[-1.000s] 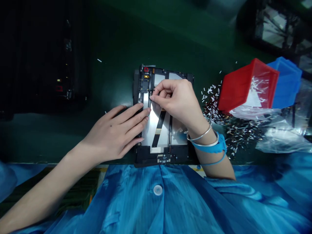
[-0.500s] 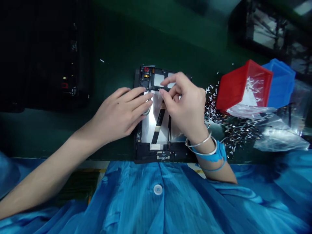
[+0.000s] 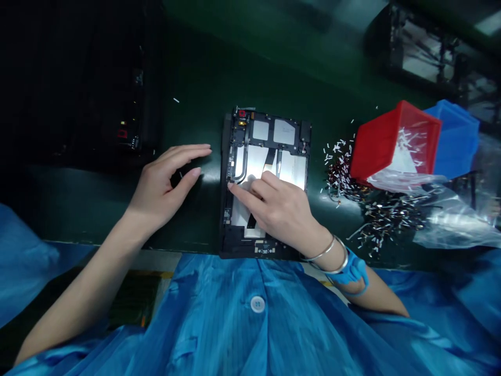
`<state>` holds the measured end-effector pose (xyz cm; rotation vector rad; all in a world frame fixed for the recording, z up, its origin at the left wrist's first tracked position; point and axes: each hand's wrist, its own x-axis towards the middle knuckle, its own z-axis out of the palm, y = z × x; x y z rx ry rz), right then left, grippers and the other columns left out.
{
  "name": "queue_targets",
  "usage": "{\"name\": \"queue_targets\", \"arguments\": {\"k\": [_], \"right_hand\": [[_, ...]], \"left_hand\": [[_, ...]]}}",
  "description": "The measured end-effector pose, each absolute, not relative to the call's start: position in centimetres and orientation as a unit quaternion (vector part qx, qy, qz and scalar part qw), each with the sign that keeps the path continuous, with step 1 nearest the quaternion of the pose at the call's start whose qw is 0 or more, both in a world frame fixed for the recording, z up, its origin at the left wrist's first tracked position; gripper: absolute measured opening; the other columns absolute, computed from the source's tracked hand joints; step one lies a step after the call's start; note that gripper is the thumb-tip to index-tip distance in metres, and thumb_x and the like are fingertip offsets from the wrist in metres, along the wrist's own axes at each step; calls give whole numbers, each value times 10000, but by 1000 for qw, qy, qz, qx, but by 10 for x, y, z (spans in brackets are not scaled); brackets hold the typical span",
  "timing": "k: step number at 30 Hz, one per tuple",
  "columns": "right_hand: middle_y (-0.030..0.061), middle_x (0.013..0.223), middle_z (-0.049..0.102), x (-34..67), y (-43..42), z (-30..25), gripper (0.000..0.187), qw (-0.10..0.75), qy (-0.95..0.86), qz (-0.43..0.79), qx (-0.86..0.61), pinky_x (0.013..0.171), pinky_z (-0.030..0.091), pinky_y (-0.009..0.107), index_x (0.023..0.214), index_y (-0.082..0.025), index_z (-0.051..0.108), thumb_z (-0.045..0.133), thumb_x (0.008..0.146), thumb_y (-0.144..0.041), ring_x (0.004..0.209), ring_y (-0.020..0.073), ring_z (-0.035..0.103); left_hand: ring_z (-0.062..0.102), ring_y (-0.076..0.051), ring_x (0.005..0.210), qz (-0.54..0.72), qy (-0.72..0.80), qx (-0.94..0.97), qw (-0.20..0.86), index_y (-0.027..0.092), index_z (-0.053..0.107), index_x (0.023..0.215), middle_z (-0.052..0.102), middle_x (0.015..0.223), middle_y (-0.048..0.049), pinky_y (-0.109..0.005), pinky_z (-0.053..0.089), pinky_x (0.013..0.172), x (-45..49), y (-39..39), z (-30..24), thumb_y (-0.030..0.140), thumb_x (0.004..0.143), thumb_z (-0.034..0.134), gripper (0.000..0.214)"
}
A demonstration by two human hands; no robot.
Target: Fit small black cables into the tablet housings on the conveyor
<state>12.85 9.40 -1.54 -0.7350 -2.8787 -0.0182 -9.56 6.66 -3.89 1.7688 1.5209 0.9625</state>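
Observation:
An opened tablet frame (image 3: 301, 136) lies on the green mat, with silver shielding plates, a black flex ribbon and small boards inside it. My right hand (image 3: 279, 209) rests on its lower middle, fingers stretched out and the fingertips pressing near the left inner edge; it holds nothing. My left hand (image 3: 164, 180) lies on the mat just left of the frame, apart from it, fingers loosely spread and empty. A blue strap and two metal bangles circle my right wrist.
A red bin (image 3: 391, 143) and a blue bin (image 3: 456, 136) tilt at the right, with clear plastic bags (image 3: 454, 219) beside them. Several small white and dark scraps (image 3: 364, 209) litter the mat between bins and frame. Dark equipment (image 3: 78, 94) stands at the far left.
My left hand has slid off the frame onto the mat at its left. My right hand has dropped from the frame's upper part to its lower middle, its pinch opened to flat fingers.

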Motion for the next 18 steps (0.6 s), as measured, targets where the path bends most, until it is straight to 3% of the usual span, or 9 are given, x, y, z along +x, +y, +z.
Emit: {"name": "queue_targets", "arguments": {"k": [8, 14, 18], "right_hand": [[47, 754, 631, 123, 101, -12, 275, 113, -958, 46, -260, 538, 349, 289, 1048, -137, 666, 415, 936, -131, 736, 168, 489], [39, 765, 652, 123, 103, -12, 260, 172, -913, 120, -349, 634, 418, 272, 978, -138, 669, 416, 950, -186, 731, 152, 521], [31, 771, 644, 125, 103, -15, 249, 174, -899, 150, -372, 649, 418, 269, 974, -163, 664, 418, 947, -188, 727, 149, 521]], "left_hand": [[595, -195, 1148, 362, 559, 705, 242, 227, 623, 1143, 653, 1204, -51, -367, 480, 1001, -91, 60, -35, 202, 906, 527, 257], [597, -288, 1137, 296, 492, 814, 89, 131, 577, 1182, 618, 1238, -170, -418, 521, 893, -78, 37, -37, 144, 851, 554, 332], [601, -318, 1128, 233, 468, 852, 14, 113, 573, 1202, 604, 1257, -193, -424, 532, 827, -76, 35, -42, 130, 843, 535, 361]]}}
